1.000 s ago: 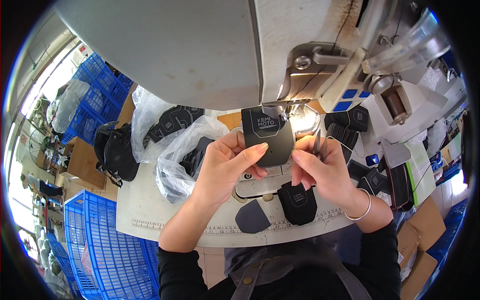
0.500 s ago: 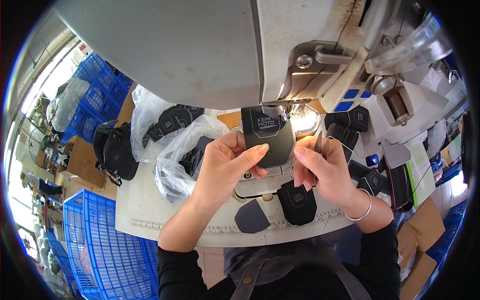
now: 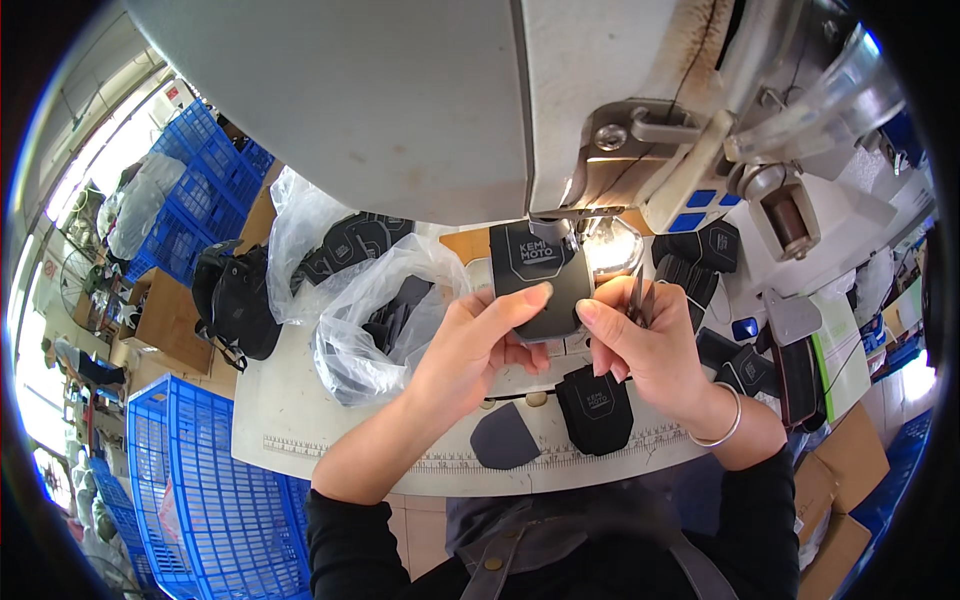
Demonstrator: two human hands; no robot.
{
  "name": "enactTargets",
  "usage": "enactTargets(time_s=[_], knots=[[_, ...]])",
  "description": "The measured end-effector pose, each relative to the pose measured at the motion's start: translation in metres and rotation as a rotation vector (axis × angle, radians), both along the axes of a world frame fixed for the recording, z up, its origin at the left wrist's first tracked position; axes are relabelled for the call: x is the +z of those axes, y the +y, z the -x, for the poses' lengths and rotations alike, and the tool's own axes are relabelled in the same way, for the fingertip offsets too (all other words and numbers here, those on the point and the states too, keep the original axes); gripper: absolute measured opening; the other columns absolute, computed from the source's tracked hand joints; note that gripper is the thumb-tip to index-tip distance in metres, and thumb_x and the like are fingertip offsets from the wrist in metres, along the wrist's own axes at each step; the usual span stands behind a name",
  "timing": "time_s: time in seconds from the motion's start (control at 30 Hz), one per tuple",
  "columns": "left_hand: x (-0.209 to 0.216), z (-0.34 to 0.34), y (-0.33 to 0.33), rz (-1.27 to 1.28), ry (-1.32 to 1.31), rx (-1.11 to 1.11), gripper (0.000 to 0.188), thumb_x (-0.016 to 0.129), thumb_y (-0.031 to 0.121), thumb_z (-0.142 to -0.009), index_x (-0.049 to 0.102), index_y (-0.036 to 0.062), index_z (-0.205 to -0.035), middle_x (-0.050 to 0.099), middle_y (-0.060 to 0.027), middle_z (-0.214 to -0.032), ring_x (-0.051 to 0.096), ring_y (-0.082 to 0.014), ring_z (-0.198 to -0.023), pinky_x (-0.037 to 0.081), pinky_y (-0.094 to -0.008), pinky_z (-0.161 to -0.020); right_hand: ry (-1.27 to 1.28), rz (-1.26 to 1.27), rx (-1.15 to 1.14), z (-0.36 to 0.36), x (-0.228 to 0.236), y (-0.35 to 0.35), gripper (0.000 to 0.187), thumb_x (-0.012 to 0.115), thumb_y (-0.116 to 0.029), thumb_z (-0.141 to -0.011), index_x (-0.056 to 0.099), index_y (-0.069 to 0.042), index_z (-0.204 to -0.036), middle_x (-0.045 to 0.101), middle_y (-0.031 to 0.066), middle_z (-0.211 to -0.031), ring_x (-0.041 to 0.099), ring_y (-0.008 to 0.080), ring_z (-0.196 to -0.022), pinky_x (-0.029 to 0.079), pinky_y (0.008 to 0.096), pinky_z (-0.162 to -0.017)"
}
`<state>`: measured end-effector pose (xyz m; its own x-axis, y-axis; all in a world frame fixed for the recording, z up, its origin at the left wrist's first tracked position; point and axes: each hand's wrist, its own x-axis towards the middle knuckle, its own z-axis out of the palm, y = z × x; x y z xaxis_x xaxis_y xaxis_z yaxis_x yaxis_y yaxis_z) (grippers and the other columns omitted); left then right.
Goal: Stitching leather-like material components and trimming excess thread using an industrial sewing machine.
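Note:
Under the sewing machine head [image 3: 430,110], a black fabric panel [image 3: 560,295] with a pale printed emblem is pinched along its near edge. My left hand [image 3: 475,340] is closed on its near left part, thumb on top and fingers curled beneath. My right hand [image 3: 650,350] is closed around small dark thread snips [image 3: 637,298], whose points stick up past the fingers. Its thumb tip reaches the panel's near right corner. Below the hands lie a similar black panel [image 3: 597,408] and a plain dark grey piece [image 3: 503,437].
To the left, a clear plastic bag [image 3: 345,350] holds black pieces, with a black bag [image 3: 235,300] beside it. A blue crate [image 3: 215,490] stands left of the table [image 3: 300,420]. More black panels [image 3: 700,245] are stacked at right, near a bobbin of brown thread [image 3: 787,220].
My left thumb has slid up and right on the panel. My right thumb has moved slightly left and down to the panel's corner. The snips remain in my right hand.

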<state>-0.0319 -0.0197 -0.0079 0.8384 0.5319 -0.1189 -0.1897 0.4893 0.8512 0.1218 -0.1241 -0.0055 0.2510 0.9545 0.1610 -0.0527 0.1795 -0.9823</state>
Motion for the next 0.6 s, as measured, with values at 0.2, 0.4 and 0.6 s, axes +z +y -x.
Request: enactTargets(time_s=[0.2, 0.4, 0.6], knots=[[0.006, -0.008, 0.003, -0.238, 0.112, 0.079, 0.024, 0.064, 0.024, -0.081, 0.062, 0.0014, -0.088, 0.061, -0.0046, -0.076, 0.054, -0.0088, -0.057, 0.044, -0.021, -0.052, -0.197, -0.058, -0.038, -0.006, 0.0, -0.003, 0.012, 0.059, -0.012, -0.085, 0.06, -0.001, -0.079, 0.057, 0.0029, -0.056, 0.046, 0.0041, -0.042, 0.034, 0.0176, -0.039], [0.014, -0.008, 0.005, -0.336, 0.106, 0.011, 0.021, 0.063, 0.019, -0.081, 0.061, -0.0003, -0.089, 0.06, -0.004, -0.071, 0.053, -0.0076, -0.053, 0.04, -0.0206, -0.047, -1.36, -0.898, -0.558, -0.027, -0.002, 0.011, 0.017, 0.065, -0.004, -0.064, 0.059, -0.005, -0.08, 0.059, 0.0051, -0.082, 0.056, 0.0161, -0.067, 0.043, 0.022, -0.047], [0.017, -0.006, 0.004, -0.312, 0.075, 0.04, 0.018, 0.06, 0.011, -0.078, 0.061, -0.0041, -0.088, 0.061, -0.0057, -0.075, 0.055, -0.0085, -0.059, 0.042, -0.0214, -0.05, -1.502, -1.036, -0.408, -0.034, 0.004, 0.024, 0.026, 0.063, -0.006, -0.056, 0.06, -0.005, -0.082, 0.056, 0.0042, -0.083, 0.058, 0.0187, -0.072, 0.045, 0.0233, -0.048]])
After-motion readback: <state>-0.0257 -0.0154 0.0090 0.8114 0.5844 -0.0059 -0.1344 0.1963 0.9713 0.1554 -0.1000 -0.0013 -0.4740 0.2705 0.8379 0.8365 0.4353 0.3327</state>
